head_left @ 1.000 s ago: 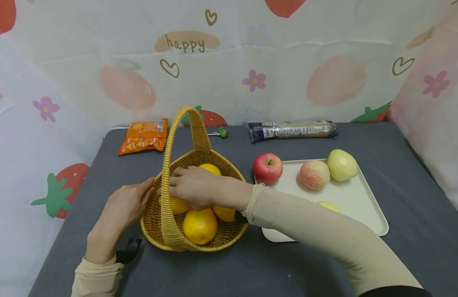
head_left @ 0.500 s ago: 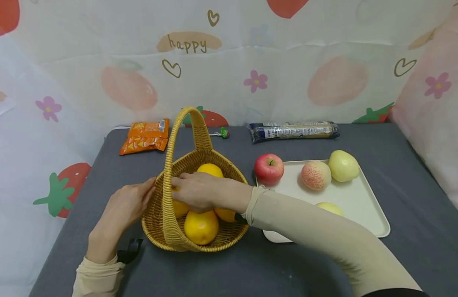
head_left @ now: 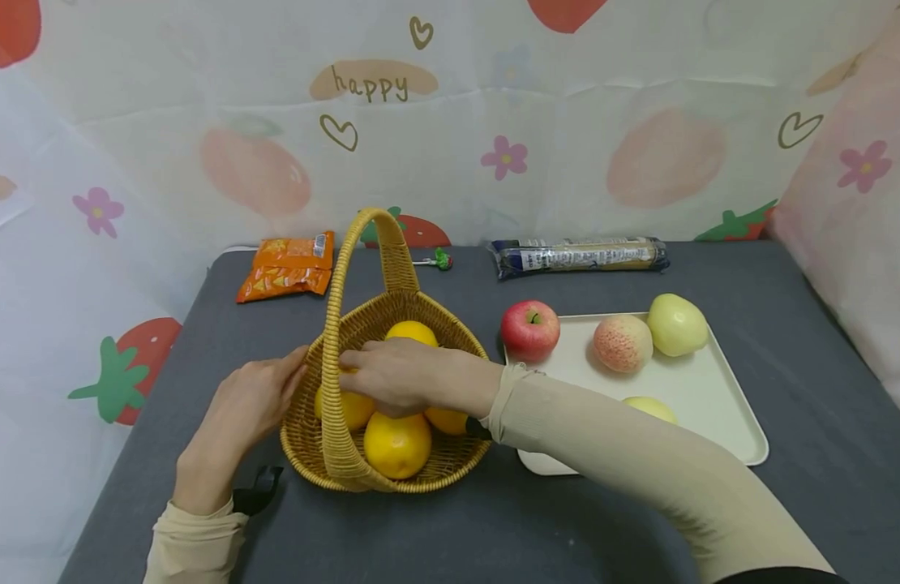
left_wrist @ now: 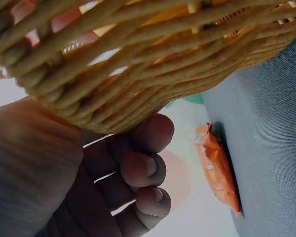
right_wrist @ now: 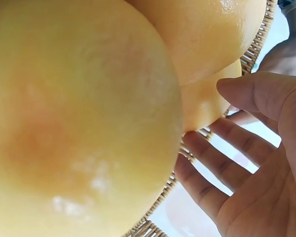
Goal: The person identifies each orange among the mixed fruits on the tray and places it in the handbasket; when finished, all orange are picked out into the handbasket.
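Observation:
A woven basket [head_left: 450, 466] with a tall arched handle stands on the table and holds several yellow oranges [head_left: 397, 446]. My left hand [head_left: 249, 405] grips its left rim; in the left wrist view several curled fingertips [left_wrist: 150, 168] show just outside the wicker. Inside the basket, my right hand [head_left: 399, 377] lies over the oranges, its fingers behind the handle. In the right wrist view those fingers [right_wrist: 207, 192] are spread and fairly straight beside the rim, with the thumb close to one orange [right_wrist: 202, 106]. Whether they touch it, I cannot tell.
To the right, a white tray [head_left: 713, 414] bears a peach [head_left: 623, 344] and pale green fruits [head_left: 678, 325]. A red apple [head_left: 530, 331] sits at its left corner. Along the back lie an orange snack bag [head_left: 288, 268], a lollipop [head_left: 441, 259] and a long wrapped pack [head_left: 581, 257].
My right hand's fingertips have drawn back slightly to the right, and more of the orange beneath them shows. The left hand has kept its place on the rim.

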A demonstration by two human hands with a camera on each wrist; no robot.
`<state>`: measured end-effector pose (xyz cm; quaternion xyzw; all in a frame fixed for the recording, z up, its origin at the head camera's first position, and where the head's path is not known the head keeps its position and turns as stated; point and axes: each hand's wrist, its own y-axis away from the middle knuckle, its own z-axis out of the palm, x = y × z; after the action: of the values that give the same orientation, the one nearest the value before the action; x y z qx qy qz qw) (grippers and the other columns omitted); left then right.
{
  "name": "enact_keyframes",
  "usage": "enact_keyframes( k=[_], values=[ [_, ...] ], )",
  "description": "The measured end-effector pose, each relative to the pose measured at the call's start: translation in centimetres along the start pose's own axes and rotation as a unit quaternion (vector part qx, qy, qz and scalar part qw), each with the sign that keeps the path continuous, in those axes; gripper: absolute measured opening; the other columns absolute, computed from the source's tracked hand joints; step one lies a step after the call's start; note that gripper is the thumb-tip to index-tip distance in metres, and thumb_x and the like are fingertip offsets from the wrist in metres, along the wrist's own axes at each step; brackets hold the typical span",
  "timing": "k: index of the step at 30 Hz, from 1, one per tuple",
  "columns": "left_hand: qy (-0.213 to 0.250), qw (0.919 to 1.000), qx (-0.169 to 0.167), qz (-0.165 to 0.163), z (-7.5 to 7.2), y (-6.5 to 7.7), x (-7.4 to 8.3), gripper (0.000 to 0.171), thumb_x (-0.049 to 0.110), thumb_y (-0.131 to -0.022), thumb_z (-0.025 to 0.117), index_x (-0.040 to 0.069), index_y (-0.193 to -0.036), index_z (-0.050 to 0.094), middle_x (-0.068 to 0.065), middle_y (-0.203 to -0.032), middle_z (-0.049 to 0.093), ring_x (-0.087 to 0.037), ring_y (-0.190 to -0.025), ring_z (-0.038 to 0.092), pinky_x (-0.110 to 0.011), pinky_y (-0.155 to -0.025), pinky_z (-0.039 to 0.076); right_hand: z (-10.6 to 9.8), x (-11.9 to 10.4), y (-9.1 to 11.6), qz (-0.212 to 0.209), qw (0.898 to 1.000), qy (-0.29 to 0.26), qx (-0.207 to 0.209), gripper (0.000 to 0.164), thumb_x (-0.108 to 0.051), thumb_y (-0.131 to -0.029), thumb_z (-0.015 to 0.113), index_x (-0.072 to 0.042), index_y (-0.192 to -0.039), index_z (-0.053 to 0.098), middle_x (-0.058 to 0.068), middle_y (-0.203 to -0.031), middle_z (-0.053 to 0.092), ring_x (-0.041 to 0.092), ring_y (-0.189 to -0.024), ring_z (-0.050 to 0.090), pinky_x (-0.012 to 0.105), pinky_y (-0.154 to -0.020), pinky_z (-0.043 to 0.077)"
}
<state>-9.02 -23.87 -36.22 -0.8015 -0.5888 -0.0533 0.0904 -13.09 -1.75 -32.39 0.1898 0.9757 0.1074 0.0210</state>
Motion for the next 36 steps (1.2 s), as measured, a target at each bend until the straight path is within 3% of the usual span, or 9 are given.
enact_keyframes(
  k=[14, 22, 29, 36],
  values=[
    [-0.006, 1.0, 0.001, -0.005, -0.3, 0.4, 0.0, 0.034, 0.017, -0.099, 0.056, 0.0, -0.129, 0.06, -0.013, -0.078, 0.069, -0.018, -0.06, 0.059, -0.041, -0.058, 0.051, 0.1, -0.1, -0.2, 0.0, 1.0, -0.004, -0.004, 0.043, -0.017, -0.099, 0.051, -0.022, -0.141, 0.05, 0.003, -0.145, 0.048, 0.021, -0.115, 0.057, 0.031, -0.093, 0.05],
    [-0.004, 1.0, -0.001, -0.009, -0.2, 0.6, 0.0, 0.034, 0.017, -0.099, 0.056, 0.0, -0.129, 0.06, -0.012, -0.079, 0.069, -0.016, -0.059, 0.056, -0.038, -0.057, 0.051, -0.2, 0.0, 0.4, -0.002, 1.0, -0.022, 0.0, 0.046, -0.019, -0.099, 0.052, -0.021, -0.145, 0.046, 0.003, -0.151, 0.044, 0.021, -0.128, 0.053, 0.033, -0.099, 0.049],
    [-0.006, 0.9999, 0.01, -0.001, -0.2, 0.5, 0.2, 0.032, 0.017, -0.099, 0.058, 0.003, -0.127, 0.061, -0.011, -0.078, 0.07, -0.02, -0.061, 0.06, -0.044, -0.06, 0.052, -0.9, 0.9, 3.4, 0.034, 0.998, -0.024, 0.038, 0.056, -0.041, -0.1, 0.053, -0.023, -0.151, 0.037, 0.0, -0.153, 0.042, 0.021, -0.137, 0.046, 0.039, -0.106, 0.046],
    [-0.001, 1.0, 0.009, 0.003, -0.2, 0.0, 0.4, 0.033, 0.018, -0.099, 0.057, 0.003, -0.128, 0.06, -0.013, -0.085, 0.071, -0.024, -0.066, 0.063, -0.049, -0.067, 0.054, -0.6, 2.9, 8.7, 0.077, 0.989, -0.051, 0.117, 0.058, -0.05, -0.1, 0.048, -0.02, -0.149, 0.041, 0.005, -0.15, 0.047, 0.024, -0.137, 0.046, 0.046, -0.106, 0.044]
  ],
)
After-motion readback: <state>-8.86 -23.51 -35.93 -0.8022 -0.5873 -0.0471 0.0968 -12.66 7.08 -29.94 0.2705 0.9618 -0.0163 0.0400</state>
